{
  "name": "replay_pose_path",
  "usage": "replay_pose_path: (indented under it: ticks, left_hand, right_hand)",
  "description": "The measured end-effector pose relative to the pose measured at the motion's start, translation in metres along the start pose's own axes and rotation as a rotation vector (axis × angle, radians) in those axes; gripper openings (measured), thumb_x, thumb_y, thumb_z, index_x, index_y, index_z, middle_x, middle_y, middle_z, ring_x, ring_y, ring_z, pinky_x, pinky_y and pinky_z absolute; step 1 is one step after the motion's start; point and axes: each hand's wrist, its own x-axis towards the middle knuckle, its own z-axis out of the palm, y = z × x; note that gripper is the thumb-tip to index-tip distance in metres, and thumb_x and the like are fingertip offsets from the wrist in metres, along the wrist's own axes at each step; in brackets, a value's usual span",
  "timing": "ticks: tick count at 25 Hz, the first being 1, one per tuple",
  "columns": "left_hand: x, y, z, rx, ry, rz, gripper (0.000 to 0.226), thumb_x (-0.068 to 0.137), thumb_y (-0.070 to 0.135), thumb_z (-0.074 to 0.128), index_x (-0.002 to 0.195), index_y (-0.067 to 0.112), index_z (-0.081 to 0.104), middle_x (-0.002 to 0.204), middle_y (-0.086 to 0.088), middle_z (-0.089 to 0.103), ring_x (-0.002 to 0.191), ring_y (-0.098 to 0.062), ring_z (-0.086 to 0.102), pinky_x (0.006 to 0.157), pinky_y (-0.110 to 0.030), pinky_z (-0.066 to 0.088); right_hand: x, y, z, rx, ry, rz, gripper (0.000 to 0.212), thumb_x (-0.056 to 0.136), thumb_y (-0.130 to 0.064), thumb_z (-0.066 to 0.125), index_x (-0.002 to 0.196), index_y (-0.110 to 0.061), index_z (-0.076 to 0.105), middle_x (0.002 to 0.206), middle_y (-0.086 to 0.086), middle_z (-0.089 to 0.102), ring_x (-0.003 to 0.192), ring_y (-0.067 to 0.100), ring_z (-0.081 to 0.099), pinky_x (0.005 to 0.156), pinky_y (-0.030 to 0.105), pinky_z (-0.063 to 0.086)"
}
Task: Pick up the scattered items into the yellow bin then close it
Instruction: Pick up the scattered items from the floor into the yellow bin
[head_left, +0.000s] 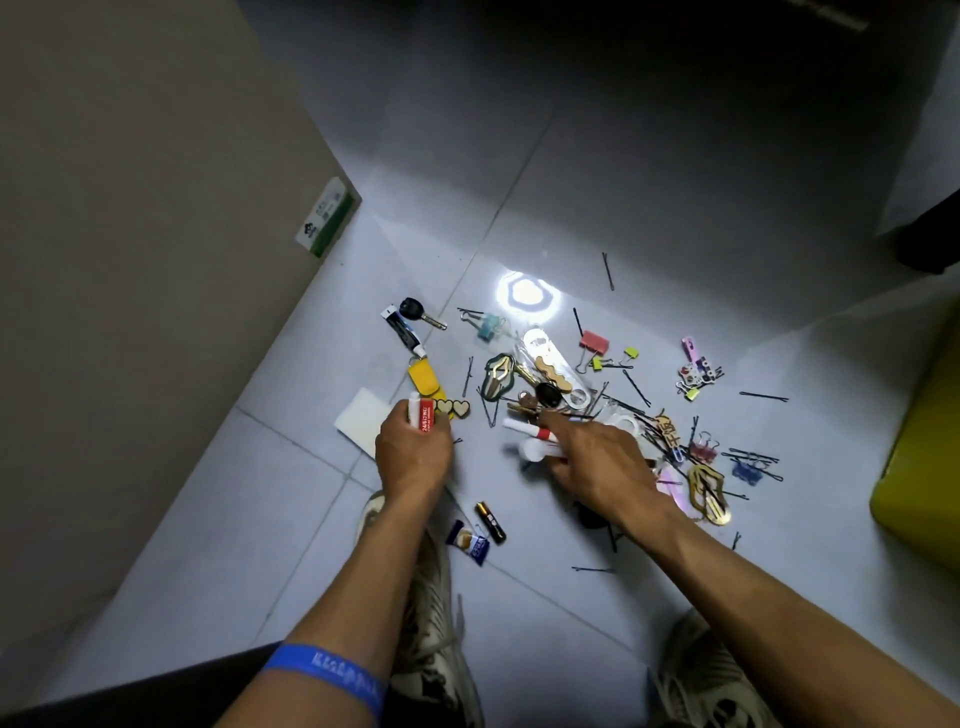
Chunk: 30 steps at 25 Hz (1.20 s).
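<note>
Yellow bin (922, 467) at right edge, left hand (413, 449) gripping red-white box (425, 414), right hand (597, 462) fingers holding white tube (524, 430).

The single head camera looks steeply down, close above the tiled floor (571, 182), past both forearms and shoes.

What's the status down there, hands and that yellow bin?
Left hand grips red-and-white tube. Right hand holds white items over the pile. Yellow bin at right edge, lid state unseen. Hairpins and clips still scattered on floor.
</note>
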Motion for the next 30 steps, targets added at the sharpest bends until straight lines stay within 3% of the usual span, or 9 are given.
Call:
replay_pose_path:
  ticks: [5,9,13,16,18,21,25,28,30]
  left_hand:
    - [0.018,-0.008,-0.022,0.255,0.196,-0.089,0.042,0.083,0.039,0.07,0.114,0.014,0.058,0.112,-0.011,0.061,0.097,-0.034,0.061,0.078,-0.037,0.047]
    - [0.038,-0.011,-0.027,0.355,0.077,-0.27,0.074,0.067,0.06,0.076,0.119,0.011,0.055,0.121,-0.013,0.054,0.105,-0.036,0.059,0.083,-0.041,0.049]
    - [0.04,0.002,-0.019,0.24,0.045,-0.2,0.06,0.066,0.053,0.075,0.107,0.014,0.058,0.105,-0.008,0.063,0.09,-0.029,0.061,0.074,-0.036,0.051]
    - [0.024,0.026,-0.01,-0.029,-0.003,-0.103,0.044,0.064,0.054,0.063,0.088,0.018,0.058,0.086,-0.002,0.064,0.075,-0.021,0.06,0.062,-0.032,0.045]
    - [0.011,0.036,-0.005,-0.155,-0.056,-0.058,0.036,0.062,0.051,0.059,0.081,0.021,0.058,0.08,0.001,0.064,0.07,-0.017,0.06,0.057,-0.029,0.042]
    - [-0.002,0.039,0.006,-0.303,-0.168,-0.061,0.025,0.068,0.043,0.062,0.081,0.022,0.062,0.078,0.002,0.067,0.07,-0.015,0.062,0.058,-0.028,0.043]
    - [-0.009,0.036,0.017,-0.374,-0.277,-0.192,0.032,0.062,0.044,0.063,0.079,0.017,0.064,0.066,0.0,0.066,0.063,-0.018,0.059,0.057,-0.029,0.043]
    - [-0.014,0.046,0.026,-0.466,-0.315,-0.259,0.03,0.059,0.04,0.062,0.078,0.017,0.061,0.067,-0.005,0.062,0.067,-0.024,0.056,0.06,-0.031,0.045]
    - [-0.021,0.056,0.026,-0.565,-0.401,-0.267,0.024,0.067,0.034,0.058,0.082,0.015,0.058,0.071,-0.009,0.059,0.065,-0.024,0.055,0.048,-0.024,0.043]
  right_hand:
    - [-0.005,0.012,0.003,-0.058,0.043,0.114,0.028,0.08,-0.047,0.051,0.09,-0.022,0.059,0.076,0.005,0.068,0.067,0.03,0.062,0.054,0.029,0.033]
    - [-0.009,0.002,-0.005,0.193,0.071,0.319,0.034,0.072,-0.059,0.046,0.069,-0.026,0.051,0.054,-0.008,0.05,0.048,0.012,0.047,0.045,0.024,0.03]
    - [-0.005,-0.003,-0.013,0.75,0.055,0.602,0.025,0.074,-0.038,0.067,0.066,-0.016,0.061,0.053,-0.007,0.061,0.044,0.009,0.052,0.04,0.023,0.04]
    - [0.014,0.009,-0.032,1.037,0.112,0.691,0.011,0.081,-0.02,0.069,0.088,-0.015,0.063,0.075,0.001,0.069,0.056,0.01,0.064,0.05,0.027,0.054]
    - [0.036,0.023,-0.045,0.734,0.167,0.603,0.015,0.085,-0.026,0.067,0.097,-0.02,0.059,0.084,0.0,0.067,0.064,0.014,0.066,0.054,0.033,0.054]
    - [0.067,0.038,-0.05,0.136,0.178,0.439,0.03,0.09,-0.043,0.064,0.108,-0.022,0.053,0.083,-0.006,0.063,0.06,0.01,0.057,0.05,0.021,0.041]
    - [0.082,0.041,-0.03,-0.041,0.103,0.397,0.035,0.091,-0.047,0.059,0.107,-0.016,0.053,0.075,-0.006,0.058,0.057,0.011,0.054,0.051,0.023,0.041]
    - [0.065,0.041,-0.033,0.307,0.146,0.54,0.026,0.082,-0.041,0.068,0.084,-0.02,0.053,0.065,-0.009,0.059,0.052,0.007,0.059,0.045,0.021,0.046]
    - [0.052,0.039,-0.045,0.924,0.266,0.671,0.018,0.08,-0.031,0.07,0.077,-0.016,0.062,0.063,-0.003,0.064,0.052,0.013,0.062,0.043,0.023,0.049]
